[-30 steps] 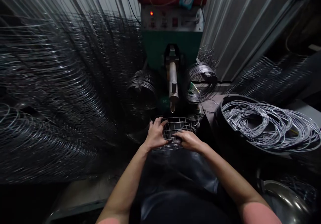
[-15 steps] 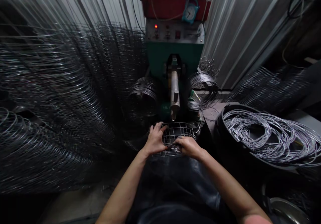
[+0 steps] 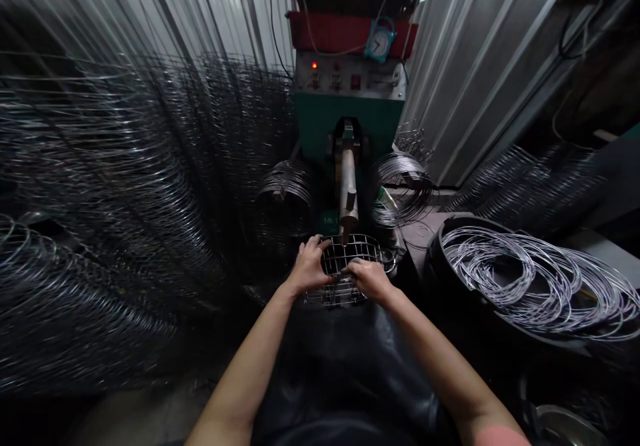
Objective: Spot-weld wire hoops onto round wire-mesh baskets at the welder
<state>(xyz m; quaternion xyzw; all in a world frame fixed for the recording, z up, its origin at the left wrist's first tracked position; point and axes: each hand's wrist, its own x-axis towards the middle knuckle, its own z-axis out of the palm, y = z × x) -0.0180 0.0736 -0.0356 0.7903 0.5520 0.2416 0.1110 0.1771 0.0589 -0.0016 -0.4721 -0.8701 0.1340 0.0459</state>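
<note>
A wire basket with a square grid sits low in front of a green machine, at the tip of the machine's metal arm. My left hand grips the basket's left side, with thumb and fingers around the wires. On the near side, right of the middle, my right hand is closed on the basket's wires. Whether its fingers also pinch a small loose piece cannot be made out. The arm's lower tip reaches the basket's far part in view; contact is unclear.
The machine's control panel shows a lit red lamp, with a blue clock hanging above. Coils of wire flank the arm. Tall stacks of wire rings fill the left. At right, a black tub holds wire hoops.
Both hands and the basket have moved slightly up and forward, under the tip of the machine's arm. The basket's grid appears tilted differently. The camera view has shifted a little.
</note>
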